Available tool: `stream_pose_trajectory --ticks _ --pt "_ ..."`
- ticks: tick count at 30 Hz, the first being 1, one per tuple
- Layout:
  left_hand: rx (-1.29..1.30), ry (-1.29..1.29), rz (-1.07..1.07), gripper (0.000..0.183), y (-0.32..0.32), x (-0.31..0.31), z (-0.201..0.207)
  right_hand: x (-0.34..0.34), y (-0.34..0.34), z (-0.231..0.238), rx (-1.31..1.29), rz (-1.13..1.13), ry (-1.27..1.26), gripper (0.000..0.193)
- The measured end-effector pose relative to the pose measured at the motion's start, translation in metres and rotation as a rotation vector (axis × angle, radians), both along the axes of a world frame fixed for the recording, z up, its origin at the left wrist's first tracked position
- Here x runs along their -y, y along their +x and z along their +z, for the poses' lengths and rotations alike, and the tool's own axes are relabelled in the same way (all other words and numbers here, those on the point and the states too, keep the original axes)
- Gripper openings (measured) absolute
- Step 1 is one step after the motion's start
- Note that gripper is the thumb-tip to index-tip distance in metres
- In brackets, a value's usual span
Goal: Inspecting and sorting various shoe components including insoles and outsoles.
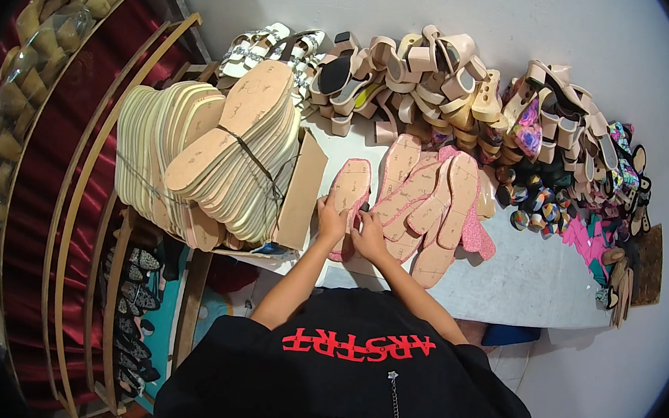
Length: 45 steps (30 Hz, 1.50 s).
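Pink-edged insole (pixel 352 180) over worktop (pixel 535 282), long axis fore-and-aft. Left hand (pixel 331 220) fingers hold its left edge; right hand (pixel 369 237) at right edge, fingers narrow, can't tell if pinching. 2 hands equally near.

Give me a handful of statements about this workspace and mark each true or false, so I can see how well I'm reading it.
1. The left hand and right hand touch the same pink-edged sole. True.
2. The tall stack of soles is to the right of the hands. False: the stack of soles is to their left.
3. More pink-edged soles lie to the right of the hands. True.
4. The person's shirt is plain green. False: the shirt is black with red lettering.
5. A dark band crosses the stack's top sole. True.
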<state>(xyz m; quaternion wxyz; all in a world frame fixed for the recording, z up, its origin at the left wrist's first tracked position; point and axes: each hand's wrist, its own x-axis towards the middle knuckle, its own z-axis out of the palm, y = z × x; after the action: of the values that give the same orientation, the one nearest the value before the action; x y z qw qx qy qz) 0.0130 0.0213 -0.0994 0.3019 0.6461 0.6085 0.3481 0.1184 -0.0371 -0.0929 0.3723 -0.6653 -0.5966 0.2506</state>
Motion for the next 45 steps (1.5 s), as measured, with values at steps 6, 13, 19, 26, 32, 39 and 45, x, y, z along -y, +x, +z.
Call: stream_pose_trajectory --ticks 6,13,19,26,32,39,45 --pt "-0.068 -0.088 -0.010 0.065 0.000 0.005 0.013 -0.015 0.007 -0.004 -0.089 0.023 -0.182 0.049" --pt "-0.084 -0.004 -0.023 0.068 0.002 0.006 -0.005 -0.007 0.002 0.010 -0.115 -0.001 -0.147 0.058" --pt "-0.041 -0.033 0.094 0.060 0.002 0.006 -0.009 -0.003 0.007 -0.009 -0.066 -0.005 -0.151 0.059" --pt "-0.107 -0.093 0.116 0.054 0.006 0.007 -0.006 0.006 0.013 0.004 -0.143 0.058 -0.239 0.043" --pt "-0.119 -0.124 0.076 0.060 0.007 0.010 0.005 0.015 0.056 0.036 -0.402 -0.138 0.033 0.023" --pt "-0.261 -0.098 0.093 0.076 0.028 0.029 0.023 0.044 0.155 0.055 -0.170 -0.680 0.285 0.028" --pt "-0.505 -0.124 -0.011 0.087 0.037 0.040 0.019 0.056 0.176 0.026 0.095 -0.776 0.087 0.050"
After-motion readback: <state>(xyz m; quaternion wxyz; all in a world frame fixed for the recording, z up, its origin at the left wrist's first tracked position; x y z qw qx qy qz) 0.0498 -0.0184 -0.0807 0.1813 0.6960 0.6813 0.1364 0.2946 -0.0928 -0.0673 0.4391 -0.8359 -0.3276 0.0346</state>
